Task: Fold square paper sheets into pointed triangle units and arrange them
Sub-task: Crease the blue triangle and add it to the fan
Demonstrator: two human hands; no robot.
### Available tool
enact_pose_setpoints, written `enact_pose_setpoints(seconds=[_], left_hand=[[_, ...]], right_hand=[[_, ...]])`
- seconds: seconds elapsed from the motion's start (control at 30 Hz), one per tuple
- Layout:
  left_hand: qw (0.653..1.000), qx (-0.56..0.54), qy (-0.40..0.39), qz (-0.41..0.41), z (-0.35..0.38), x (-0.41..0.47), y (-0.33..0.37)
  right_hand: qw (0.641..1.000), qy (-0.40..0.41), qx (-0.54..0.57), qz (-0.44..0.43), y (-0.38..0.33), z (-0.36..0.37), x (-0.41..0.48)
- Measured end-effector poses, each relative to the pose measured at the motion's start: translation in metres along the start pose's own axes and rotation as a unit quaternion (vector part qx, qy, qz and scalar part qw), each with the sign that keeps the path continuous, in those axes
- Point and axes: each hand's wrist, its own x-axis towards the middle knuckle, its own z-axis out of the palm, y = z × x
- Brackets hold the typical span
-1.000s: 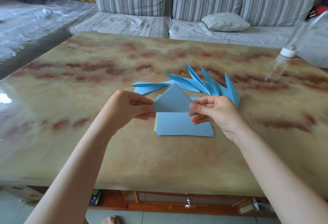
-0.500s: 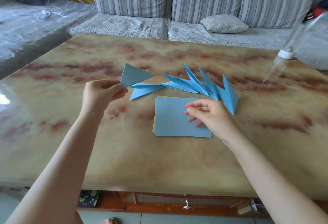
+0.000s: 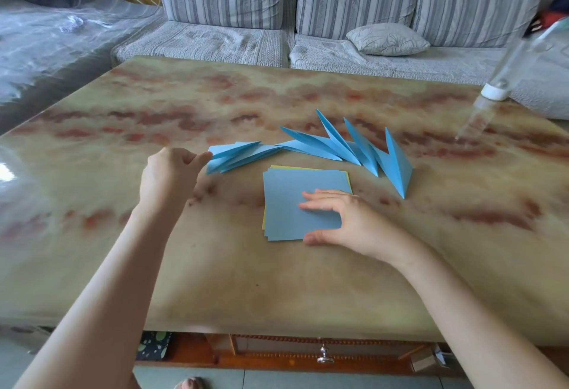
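On the table, right hand spreads over the stack, hiding its corner; left hand curled, grip unclear.

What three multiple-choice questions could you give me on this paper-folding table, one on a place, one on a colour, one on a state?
1. Where does the right hand rest?
A) on the stack of square sheets
B) on the clear bottle
C) on the sofa cushion

2. What colour shows under the stack's blue top sheet?
A) red
B) yellow
C) green

3. How is the blue top sheet?
A) crumpled
B) folded into a triangle
C) flat and unfolded

Answers:
1 A: its fingers lie straight across the stack's near right part.
2 B: a yellow sheet peeks out along the stack's far edge.
3 C: it lies smooth and square, with no crease showing.
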Motion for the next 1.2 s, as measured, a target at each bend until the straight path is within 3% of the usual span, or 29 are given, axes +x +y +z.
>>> enact_pose_setpoints(seconds=[0.17,0.23,0.37,0.47,0.57,0.67,0.83,0.97,1.2], left_hand=[[0.995,0.014,0.069,0.071,-0.011,-0.012,0.015],[0.993,-0.03,0.057,0.1,-0.012,-0.019,0.021],[0.983,-0.15,-0.09,0.054,-0.001,-0.032,0.027],[0.942,-0.245,-0.231,-0.014,0.008,-0.047,0.037],[0.901,-0.303,-0.307,-0.052,0.01,-0.057,0.046],[0.868,-0.355,-0.336,-0.081,0.012,-0.058,0.049],[0.807,-0.484,-0.312,-0.129,0.017,-0.054,0.052],[0.804,-0.519,-0.241,-0.163,0.02,-0.048,0.048],[0.796,-0.53,-0.266,-0.126,0.017,-0.056,0.049]], right_hand=[[1.0,-0.001,-0.007,-0.017,-0.002,-0.002,-0.001],[0.999,0.016,0.023,-0.018,-0.004,-0.005,-0.003],[0.989,0.143,-0.017,-0.022,-0.01,-0.008,-0.005],[0.97,0.238,0.025,-0.047,-0.01,-0.009,-0.005],[0.954,0.262,0.121,-0.081,-0.012,-0.012,-0.006],[0.939,0.248,0.207,-0.118,-0.018,-0.016,-0.009],[0.932,0.169,0.297,-0.121,-0.022,-0.022,-0.012],[0.928,0.17,0.316,-0.101,-0.019,-0.021,-0.011],[0.913,0.201,0.356,-0.017,-0.008,-0.02,-0.001]])
